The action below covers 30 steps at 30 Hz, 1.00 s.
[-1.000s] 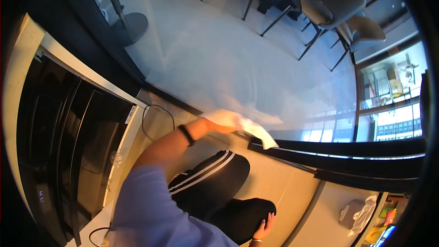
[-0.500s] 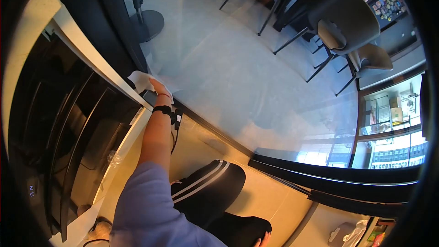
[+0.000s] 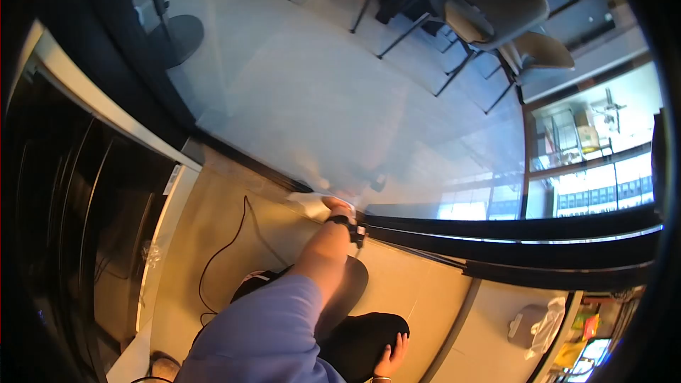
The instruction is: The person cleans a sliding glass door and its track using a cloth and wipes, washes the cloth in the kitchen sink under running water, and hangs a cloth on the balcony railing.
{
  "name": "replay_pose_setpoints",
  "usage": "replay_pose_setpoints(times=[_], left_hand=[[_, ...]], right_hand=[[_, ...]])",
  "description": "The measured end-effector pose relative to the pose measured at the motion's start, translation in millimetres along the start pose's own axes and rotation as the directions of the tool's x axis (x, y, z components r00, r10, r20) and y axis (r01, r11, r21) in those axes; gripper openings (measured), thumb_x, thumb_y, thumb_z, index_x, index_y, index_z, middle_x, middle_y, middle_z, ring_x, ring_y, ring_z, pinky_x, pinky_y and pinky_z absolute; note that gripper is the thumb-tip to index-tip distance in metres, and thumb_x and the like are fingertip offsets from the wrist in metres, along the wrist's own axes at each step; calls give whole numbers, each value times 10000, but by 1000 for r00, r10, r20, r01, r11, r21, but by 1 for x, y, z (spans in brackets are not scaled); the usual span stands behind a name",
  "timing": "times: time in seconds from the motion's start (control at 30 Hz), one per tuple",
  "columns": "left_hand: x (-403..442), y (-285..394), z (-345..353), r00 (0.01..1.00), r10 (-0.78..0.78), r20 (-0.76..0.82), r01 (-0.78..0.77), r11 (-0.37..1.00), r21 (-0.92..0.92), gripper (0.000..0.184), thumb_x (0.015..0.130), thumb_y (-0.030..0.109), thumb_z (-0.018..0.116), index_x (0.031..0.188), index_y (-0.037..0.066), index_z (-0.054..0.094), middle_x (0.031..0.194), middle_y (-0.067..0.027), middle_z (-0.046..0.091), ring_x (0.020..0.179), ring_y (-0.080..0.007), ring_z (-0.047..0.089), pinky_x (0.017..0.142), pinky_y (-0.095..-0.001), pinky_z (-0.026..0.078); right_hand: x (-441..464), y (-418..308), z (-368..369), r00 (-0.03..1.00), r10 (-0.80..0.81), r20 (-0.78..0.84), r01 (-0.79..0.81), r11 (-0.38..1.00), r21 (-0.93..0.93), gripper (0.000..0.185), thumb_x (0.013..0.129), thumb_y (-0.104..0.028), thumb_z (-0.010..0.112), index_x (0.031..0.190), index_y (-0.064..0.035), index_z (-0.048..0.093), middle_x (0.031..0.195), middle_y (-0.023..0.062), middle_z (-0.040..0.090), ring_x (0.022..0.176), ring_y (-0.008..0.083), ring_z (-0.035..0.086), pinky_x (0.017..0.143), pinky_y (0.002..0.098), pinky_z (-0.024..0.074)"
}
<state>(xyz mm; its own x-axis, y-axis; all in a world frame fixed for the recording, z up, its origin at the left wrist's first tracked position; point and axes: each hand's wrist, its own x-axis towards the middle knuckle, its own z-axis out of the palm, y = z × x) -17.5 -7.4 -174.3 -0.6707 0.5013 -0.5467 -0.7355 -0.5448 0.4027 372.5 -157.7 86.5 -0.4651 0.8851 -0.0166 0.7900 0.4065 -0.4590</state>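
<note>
My left hand [image 3: 339, 203] is low at the bottom frame of the glass door, holding a thin white cloth [image 3: 308, 203] against it. Part of the cloth spreads out to the left of the fingers, and my fingertips are mostly hidden. On that wrist sits a black band with a small device [image 3: 357, 232]. My right hand [image 3: 391, 356] rests on my black-clad knee [image 3: 369, 337], fingers spread and nothing in them. The glass door [image 3: 305, 113] stands upright in front of me and reflects light.
To the left is a black glossy appliance [image 3: 64, 206] in a pale cabinet frame. A black cable [image 3: 206, 269] loops over the tiled floor. Through the glass show chairs [image 3: 489, 0] and a round stand base [image 3: 177, 39]. A grey box [image 3: 528, 323] stands at lower right.
My left hand and the cloth have moved right along the door's bottom frame, away from the left corner. The view has shifted, and more of my right hand shows on the knee.
</note>
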Motion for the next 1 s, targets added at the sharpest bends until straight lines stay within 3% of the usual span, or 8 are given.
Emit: replay_pose_setpoints(times=[0.07, 0.13, 0.3, 0.43, 0.6, 0.73, 0.87, 1.0], left_hand=[[-26, -20, 41, 990, -109, 89, 43, 838, 544, 422, 879, 340, 364, 1189, 74, 471, 1179, -92, 504, 1077, -255, 460, 909, -388, 372], [-45, -22, 62, 967, -175, 183, -89, 440, 894, 416, 874, 340, 375, 1176, 74, 482, 1165, -91, 512, 1064, -254, 468, 898, -388, 378], [-38, 80, 31, 964, -157, 213, -242, -198, 950, 403, 860, 341, 401, 1143, 75, 507, 1131, -90, 530, 1032, -251, 488, 870, -388, 393], [-16, 268, -37, 967, 232, 104, 24, -492, 870, 392, 849, 342, 423, 1118, 76, 528, 1104, -88, 545, 1006, -248, 504, 847, -388, 405], [-35, 432, -47, 549, 836, 29, 233, -187, 954, 379, 835, 343, 449, 1085, 77, 554, 1070, -86, 563, 975, -245, 524, 819, -389, 420], [-37, 373, -19, 340, 940, -20, 31, 10, 999, 370, 824, 344, 471, 1059, 78, 575, 1042, -85, 578, 949, -242, 539, 796, -389, 432], [-45, 204, 28, 527, 850, -4, -54, 38, 998, 360, 813, 345, 492, 1033, 79, 595, 1015, -84, 593, 923, -240, 555, 773, -389, 445], [-88, 60, 94, 884, 456, 105, -86, -61, 994, 351, 802, 345, 513, 1007, 80, 616, 988, -82, 607, 898, -237, 571, 751, -389, 457]], right_hand=[[-2, -2, 4, 997, 77, 1, -77, 996, 54, 430, 787, -94, 479, 1208, -12, 509, 1340, 158, 408, 1285, 327, 300, 1066, 418, 194], [-6, 3, 4, 994, 114, -6, -113, 991, 68, 431, 786, -88, 483, 1208, -11, 508, 1341, 159, 407, 1287, 330, 296, 1066, 418, 193], [-4, 18, 8, 992, 130, 5, -129, 984, 124, 430, 785, -76, 488, 1210, -9, 506, 1342, 163, 404, 1287, 339, 292, 1066, 417, 190], [7, 15, 13, 995, 95, 7, -94, 978, 187, 430, 790, -86, 488, 1214, -16, 505, 1341, 166, 405, 1287, 345, 289, 1067, 420, 186], [23, 3, 21, 997, 71, -7, -69, 986, 150, 425, 776, -89, 507, 1196, -27, 523, 1326, 161, 424, 1272, 361, 311, 1055, 439, 212], [27, -8, 22, 999, 35, -13, -32, 983, 178, 420, 769, -62, 501, 1188, -32, 530, 1327, 147, 428, 1275, 343, 314, 1059, 426, 212], [31, -19, 25, 1000, 20, -6, -19, 984, 176, 419, 765, -66, 508, 1182, -35, 535, 1316, 151, 438, 1269, 347, 324, 1055, 427, 221], [38, -23, 31, 1000, 13, -15, -11, 989, 145, 410, 744, -101, 543, 1149, -40, 561, 1284, 170, 466, 1242, 377, 351, 1035, 453, 249]])
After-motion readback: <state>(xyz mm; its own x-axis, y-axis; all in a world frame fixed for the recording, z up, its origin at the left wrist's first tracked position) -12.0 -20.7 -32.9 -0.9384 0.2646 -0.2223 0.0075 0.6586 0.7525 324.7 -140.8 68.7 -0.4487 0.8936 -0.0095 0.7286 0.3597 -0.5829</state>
